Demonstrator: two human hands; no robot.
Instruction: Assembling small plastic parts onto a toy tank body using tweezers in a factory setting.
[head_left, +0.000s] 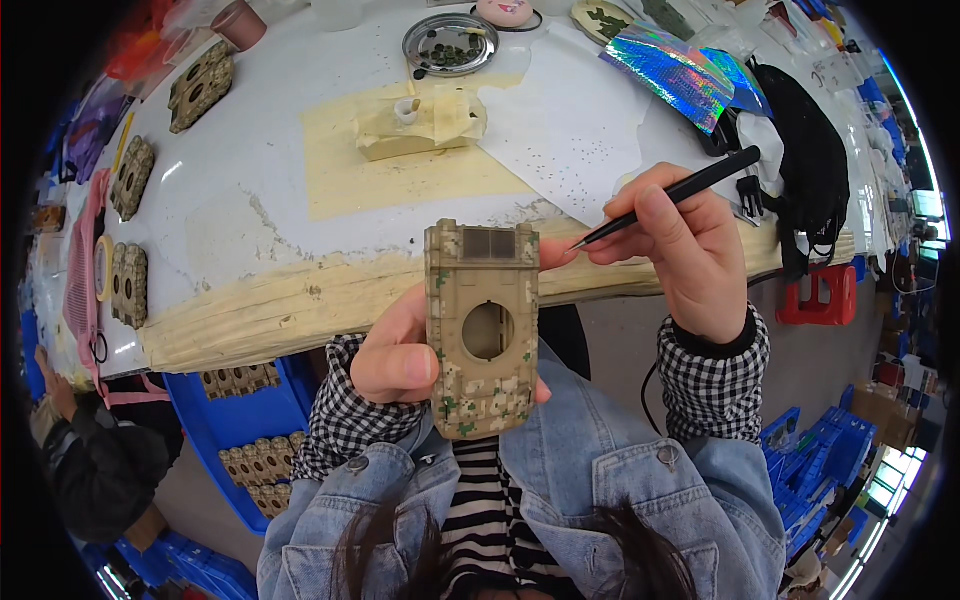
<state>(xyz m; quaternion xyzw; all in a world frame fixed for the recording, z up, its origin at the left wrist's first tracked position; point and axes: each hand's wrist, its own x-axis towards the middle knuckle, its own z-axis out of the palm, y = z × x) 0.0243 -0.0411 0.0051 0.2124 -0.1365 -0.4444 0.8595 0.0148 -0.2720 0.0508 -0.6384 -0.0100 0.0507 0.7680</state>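
My left hand (400, 352) grips a tan model tank hull (480, 380) with a camouflage pattern, held upright above my lap. A round hole shows in the hull's middle and a dark grille at its top end. To its right, my right hand (685, 245) is closed on black tweezers (690, 185), whose tip points left near the upper right of the hull. A fingertip of the left hand shows beside that tip. Whether the tweezers pinch a small part is too small to tell.
On the table (240, 240) are a padded block (420, 130) with a small cup, a round metal dish (450, 45) of small dark green parts, and paper (570, 150) scattered with tiny bits. More hulls (130, 285) stand at left; a blue crate (225, 430) of hulls sits below the edge.
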